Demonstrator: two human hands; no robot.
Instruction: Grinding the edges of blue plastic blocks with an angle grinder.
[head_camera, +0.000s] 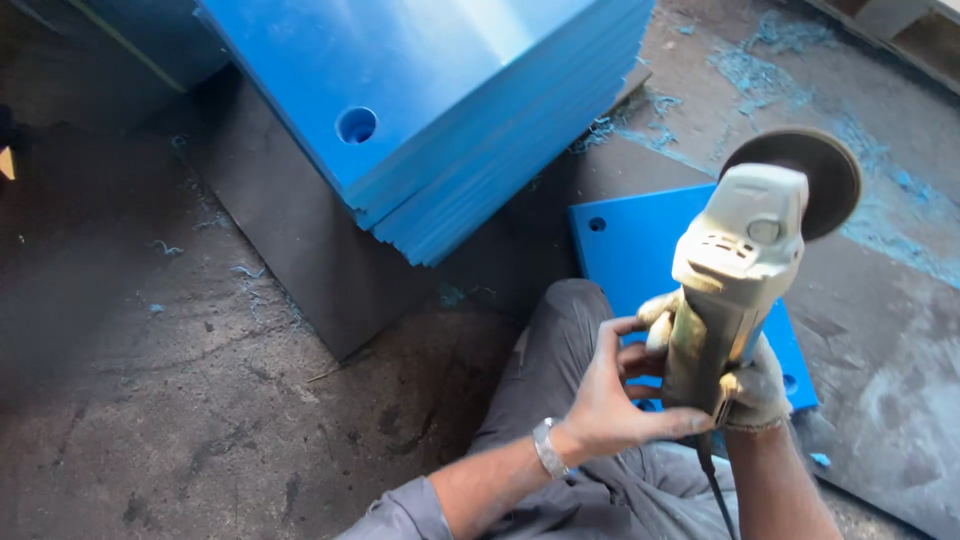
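Here the angle grinder (745, 250) sits gripped in the right hand (755, 385).

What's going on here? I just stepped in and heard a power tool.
A seated person holds a pale grey angle grinder with a dark round disc up off the floor. The gloved right hand grips its body; the bare left hand, with a metal wristwatch, touches its rear end. Under the tool lies a flat blue plastic panel with corner holes. A stack of similar blue panels stands behind, and blue shavings litter the concrete floor.
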